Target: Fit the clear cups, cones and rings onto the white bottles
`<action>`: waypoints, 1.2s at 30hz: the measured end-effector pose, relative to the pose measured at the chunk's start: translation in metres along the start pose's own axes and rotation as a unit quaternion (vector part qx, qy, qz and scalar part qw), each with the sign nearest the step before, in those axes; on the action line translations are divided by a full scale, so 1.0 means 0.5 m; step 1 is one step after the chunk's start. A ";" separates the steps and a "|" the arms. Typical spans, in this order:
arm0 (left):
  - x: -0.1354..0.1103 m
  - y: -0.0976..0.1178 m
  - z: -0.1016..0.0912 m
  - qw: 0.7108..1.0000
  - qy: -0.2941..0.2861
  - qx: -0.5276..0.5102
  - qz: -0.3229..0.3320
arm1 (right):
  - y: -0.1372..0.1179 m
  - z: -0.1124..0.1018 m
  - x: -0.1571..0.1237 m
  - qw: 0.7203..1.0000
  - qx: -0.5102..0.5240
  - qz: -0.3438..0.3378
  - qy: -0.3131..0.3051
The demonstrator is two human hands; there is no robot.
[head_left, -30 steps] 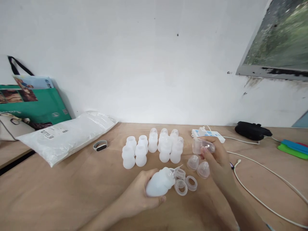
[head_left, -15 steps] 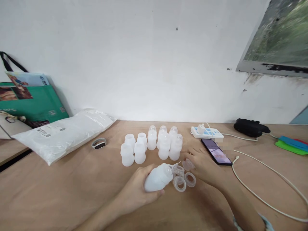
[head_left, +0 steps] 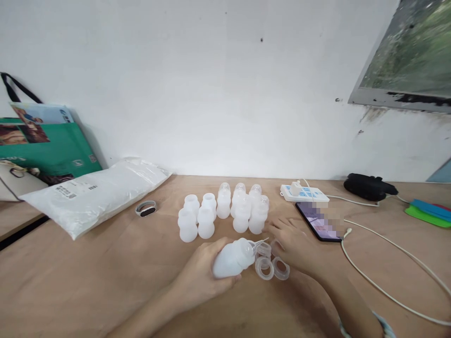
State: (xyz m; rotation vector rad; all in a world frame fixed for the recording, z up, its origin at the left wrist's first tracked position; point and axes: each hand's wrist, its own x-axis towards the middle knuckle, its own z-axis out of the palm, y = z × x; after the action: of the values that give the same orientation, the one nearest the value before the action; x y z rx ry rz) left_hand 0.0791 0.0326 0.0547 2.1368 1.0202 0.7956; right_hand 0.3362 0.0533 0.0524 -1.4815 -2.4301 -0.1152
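My left hand (head_left: 207, 274) is wrapped round a translucent white baby bottle (head_left: 229, 260). The bottle lies tilted in it, its clear top and thin spout pointing right. Just right of that spout, my right hand (head_left: 291, 241) is low over the table with its fingers stretched out. A clear plastic ring partly shows under its palm side; whether the hand touches it I cannot tell. Several other clear rings (head_left: 264, 268) lie between the hands. Behind them stand white bottles with clear domed tops (head_left: 241, 218) and, to their left, open-necked white bottles (head_left: 206, 223).
A phone (head_left: 319, 223) and a white power strip (head_left: 305, 193) lie to the right, with a white cable (head_left: 384, 277) looping forward. At the left are a fitness band (head_left: 145, 208) and a white plastic parcel (head_left: 102, 195). A black case (head_left: 368, 187) sits near the wall.
My right hand has shifted slightly left and down, now covering more of the ring beside it. My left hand keeps the bottle in nearly the same place.
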 end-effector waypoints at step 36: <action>0.001 0.003 -0.019 0.956 -0.047 0.287 0.040 | -0.117 0.008 -0.002 0.928 0.353 -0.095 0.066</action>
State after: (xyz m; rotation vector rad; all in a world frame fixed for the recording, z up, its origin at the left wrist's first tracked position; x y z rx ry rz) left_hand 0.0729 0.0349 0.0617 2.6887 1.2291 0.4567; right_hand 0.2841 0.0259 0.0530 -0.8807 -2.1485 0.5475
